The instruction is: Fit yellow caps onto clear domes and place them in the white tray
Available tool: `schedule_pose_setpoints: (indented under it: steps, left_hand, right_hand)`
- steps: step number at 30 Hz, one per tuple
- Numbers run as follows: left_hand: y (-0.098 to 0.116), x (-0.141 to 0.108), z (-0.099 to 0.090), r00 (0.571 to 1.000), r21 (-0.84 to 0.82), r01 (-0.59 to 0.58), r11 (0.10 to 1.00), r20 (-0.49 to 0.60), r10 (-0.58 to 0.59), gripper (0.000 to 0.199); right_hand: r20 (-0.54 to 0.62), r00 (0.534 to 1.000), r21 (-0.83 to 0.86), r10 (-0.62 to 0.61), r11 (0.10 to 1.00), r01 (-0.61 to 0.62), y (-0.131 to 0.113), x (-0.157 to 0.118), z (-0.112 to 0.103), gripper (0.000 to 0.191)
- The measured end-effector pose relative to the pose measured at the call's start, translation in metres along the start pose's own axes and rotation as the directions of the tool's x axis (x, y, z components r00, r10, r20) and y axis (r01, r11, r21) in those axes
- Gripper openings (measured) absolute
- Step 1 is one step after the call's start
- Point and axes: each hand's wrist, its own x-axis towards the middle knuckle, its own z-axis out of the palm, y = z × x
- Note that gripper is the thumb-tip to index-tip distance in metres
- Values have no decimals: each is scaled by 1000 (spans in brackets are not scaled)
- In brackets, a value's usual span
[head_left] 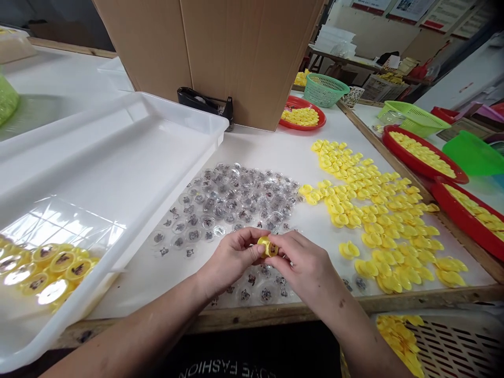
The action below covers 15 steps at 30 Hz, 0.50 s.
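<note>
The yellow piece (269,247) is smooth, glossy plastic, and the clear capsules (232,197) spread nearby are thin, shiny plastic. The tray (118,157) at left is white plastic with a smooth, glossy finish. The box (236,52) ahead is matt brown cardboard. The tabletop (252,152) is smooth and white with a soft sheen, edged by a rough, worn wooden frame (275,311). The red plate (413,165) is glossy plastic, and the green basket (413,118) is moulded plastic mesh.
</note>
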Motion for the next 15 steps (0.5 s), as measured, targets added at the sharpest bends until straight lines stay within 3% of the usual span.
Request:
schedule_pose_setpoints:
  steps: [5, 8, 12, 15]
  left_hand:
    - [2, -2, 1, 1000, 2, 14, 1000, 27, -14, 39]
    - [3, -2, 2, 999, 50, -32, 998, 38, 30, 38]
    - [6, -2, 2, 995, 121, -98, 988, 36, 94, 30]
    - [7, -2, 2, 983, 178, -181, 967, 49, 175, 26]
  right_hand:
    - [-43, 999, -153, -4, 988, -2, -4, -4, 11, 15]
    - [-105, 994, -138, -7, 990, -7, -6, -7, 16, 16]
    - [-146, 984, 132, 100, 988, -81, -2, -8, 16, 21]
    - [-80, 967, 400, 242, 896, -191, 7, -8, 13, 27]
